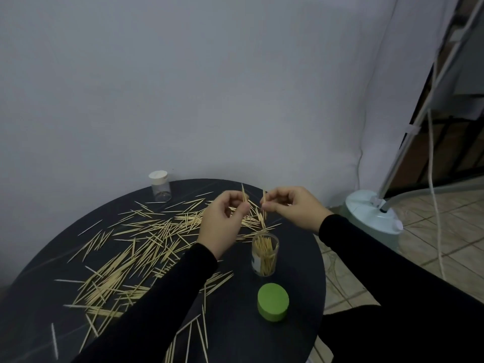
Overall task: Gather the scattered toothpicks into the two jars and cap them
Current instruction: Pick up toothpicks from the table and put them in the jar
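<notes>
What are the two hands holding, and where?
Each pinches toothpicks partway along their length: left hand holds toothpicks, right hand holds others.

Toothpicks [146, 247] scattered across left and centre of tabletop [293, 334]. Open jar [264, 255] right of centre, upright, toothpicks inside. Loose cap [273, 302] on tabletop, just in front of open jar. Capped jar [160, 189] at far left edge, well apart.
</notes>
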`<state>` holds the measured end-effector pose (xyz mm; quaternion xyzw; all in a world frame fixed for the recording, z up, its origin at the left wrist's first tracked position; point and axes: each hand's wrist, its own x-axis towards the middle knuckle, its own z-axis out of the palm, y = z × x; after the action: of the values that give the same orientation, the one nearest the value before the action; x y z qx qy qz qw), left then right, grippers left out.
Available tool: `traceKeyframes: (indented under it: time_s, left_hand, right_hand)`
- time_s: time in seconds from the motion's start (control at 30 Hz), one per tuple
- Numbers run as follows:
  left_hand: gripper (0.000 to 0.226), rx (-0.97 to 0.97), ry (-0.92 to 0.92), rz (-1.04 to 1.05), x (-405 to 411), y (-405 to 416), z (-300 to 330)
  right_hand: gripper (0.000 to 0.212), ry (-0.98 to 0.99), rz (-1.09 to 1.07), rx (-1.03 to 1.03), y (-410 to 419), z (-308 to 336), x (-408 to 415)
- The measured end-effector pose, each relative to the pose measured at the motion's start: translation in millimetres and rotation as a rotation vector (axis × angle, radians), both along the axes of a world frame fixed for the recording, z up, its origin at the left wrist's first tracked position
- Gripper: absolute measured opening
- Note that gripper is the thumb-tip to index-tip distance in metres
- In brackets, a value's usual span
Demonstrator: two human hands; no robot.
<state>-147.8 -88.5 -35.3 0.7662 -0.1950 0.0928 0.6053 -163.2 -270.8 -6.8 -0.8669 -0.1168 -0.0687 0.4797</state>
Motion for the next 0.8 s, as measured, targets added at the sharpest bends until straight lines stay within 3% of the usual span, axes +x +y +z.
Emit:
traceKeyframes:
  time_s: [0.1,0.23,0.43,0.57,0.8]
  left_hand:
    - [0.028,-0.057,-0.004,-0.058,-9,-5,-8]
    - [0.049,0.028,-0.053,-0.105,-20,-8,-25]
    - [0.036,0.232,-0.265,-0.057,-21,-6,-35]
    - [0.019,0.358,-0.409,0.008,-17,0,-38]
    - [0.040,0.478,-0.551,-0.027,-12,5,-41]
  right_hand:
    - [0.008,0.046,0.063,0.003,-5,-3,-6]
    - [0.005,0.169,0.140,-0.091,-12,-7,-10]
    - [0.010,0.218,0.147,-0.248,-18,-8,-10]
    - [0.026,0.262,0.177,-0.260,-23,-9,-9]
    - [0.057,0.386,0.195,-0.446,-18,-10,-10]
